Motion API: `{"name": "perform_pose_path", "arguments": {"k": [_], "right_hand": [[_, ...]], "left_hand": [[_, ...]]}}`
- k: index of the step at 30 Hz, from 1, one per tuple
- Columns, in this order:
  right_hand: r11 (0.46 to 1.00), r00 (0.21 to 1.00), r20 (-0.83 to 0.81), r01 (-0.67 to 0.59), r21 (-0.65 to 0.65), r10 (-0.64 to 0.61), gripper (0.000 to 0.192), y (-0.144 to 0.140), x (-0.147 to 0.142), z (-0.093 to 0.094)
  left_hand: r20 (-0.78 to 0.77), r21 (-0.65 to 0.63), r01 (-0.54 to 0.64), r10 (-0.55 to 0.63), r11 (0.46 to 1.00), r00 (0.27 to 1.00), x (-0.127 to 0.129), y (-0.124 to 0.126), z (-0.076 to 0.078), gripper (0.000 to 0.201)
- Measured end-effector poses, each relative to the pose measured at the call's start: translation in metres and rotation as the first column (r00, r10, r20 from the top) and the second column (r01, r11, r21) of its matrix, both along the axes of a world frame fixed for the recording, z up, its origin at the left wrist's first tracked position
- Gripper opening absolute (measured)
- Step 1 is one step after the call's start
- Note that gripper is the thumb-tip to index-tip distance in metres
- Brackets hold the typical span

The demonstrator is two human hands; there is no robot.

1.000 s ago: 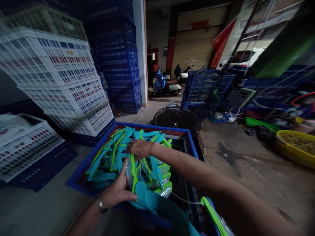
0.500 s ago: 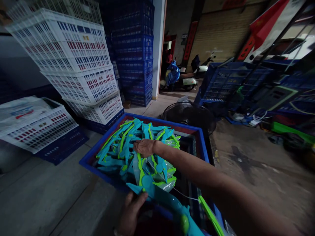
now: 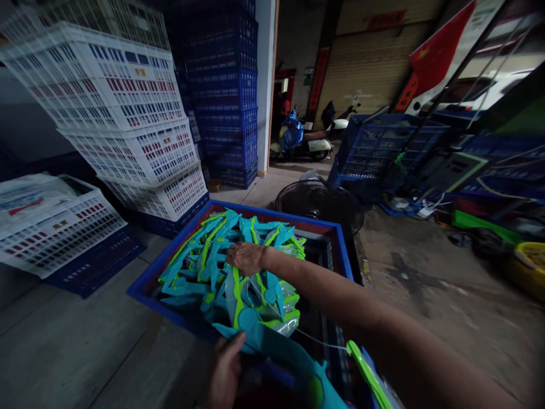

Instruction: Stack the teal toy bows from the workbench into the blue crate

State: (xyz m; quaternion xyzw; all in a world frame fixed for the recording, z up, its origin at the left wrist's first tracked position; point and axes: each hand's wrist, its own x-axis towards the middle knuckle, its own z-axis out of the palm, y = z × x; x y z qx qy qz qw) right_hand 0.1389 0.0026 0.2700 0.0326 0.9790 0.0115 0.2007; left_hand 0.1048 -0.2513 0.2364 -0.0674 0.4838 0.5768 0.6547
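Note:
A blue plastic crate [image 3: 145, 282] in front of me holds a heap of teal and lime-green plastic toy pieces [image 3: 200, 267], some in clear bags. My right hand [image 3: 246, 258] reaches across and presses down on the top of the heap. My left hand [image 3: 225, 369] sits at the bottom edge of the view, gripping the near end of a teal piece [image 3: 272, 343] that sticks out over the crate's near rim. A thin white string runs from the heap toward a green strip [image 3: 367, 372] at the lower right.
White crates [image 3: 123, 125] are stacked at the left, with tall blue crate stacks [image 3: 225, 96] behind them. A black floor fan [image 3: 317, 201] lies beyond the crate. More blue crates, cables and a yellow tub [image 3: 528, 264] are at the right; scooters stand in the doorway.
My left hand slid from the side of the heap down to the crate's near rim and took the teal piece's end. My right hand stayed on the heap; the view shifted.

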Motion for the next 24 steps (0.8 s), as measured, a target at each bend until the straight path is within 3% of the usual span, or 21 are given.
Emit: {"name": "perform_pose_path", "arguments": {"k": [3, 7, 13, 16, 19, 21, 24], "right_hand": [[0.994, 0.994, 0.039, 0.106, -0.021, -0.105, 0.048, 0.002, 0.014, -0.001], [0.957, 0.959, 0.085, 0.276, -0.083, -0.269, 0.054, -0.005, 0.042, 0.001], [0.832, 0.887, 0.202, 0.46, -0.311, -0.415, 0.06, -0.038, 0.089, 0.015], [0.694, 0.861, 0.315, 0.509, -0.51, -0.4, 0.069, -0.059, 0.111, 0.014], [0.508, 0.814, 0.349, 0.567, -0.648, -0.464, 0.08, -0.069, 0.128, 0.006], [0.367, 0.742, 0.339, 0.608, -0.704, -0.578, 0.087, -0.067, 0.142, 0.001], [0.171, 0.556, 0.276, 0.62, -0.766, -0.784, 0.094, -0.063, 0.173, -0.004]], "left_hand": [[0.041, 0.002, -0.052, 0.052, 0.999, 0.998, -0.015, 0.002, 0.0, 0.06], [-0.023, 0.009, -0.046, 0.047, 0.999, 0.999, -0.035, -0.001, -0.005, 0.048], [0.052, 0.019, -0.036, 0.035, 0.999, 0.998, -0.043, -0.005, -0.008, 0.051], [0.044, -0.004, -0.068, 0.068, 0.998, 0.997, -0.049, -0.003, -0.006, 0.044], [0.039, -0.002, -0.068, 0.068, 0.998, 0.997, -0.053, 0.001, -0.007, 0.043], [0.042, -0.012, -0.055, 0.056, 0.998, 0.998, -0.056, 0.004, -0.008, 0.042], [0.039, -0.028, -0.065, 0.066, 0.998, 0.997, -0.063, 0.007, -0.012, 0.038]]}}
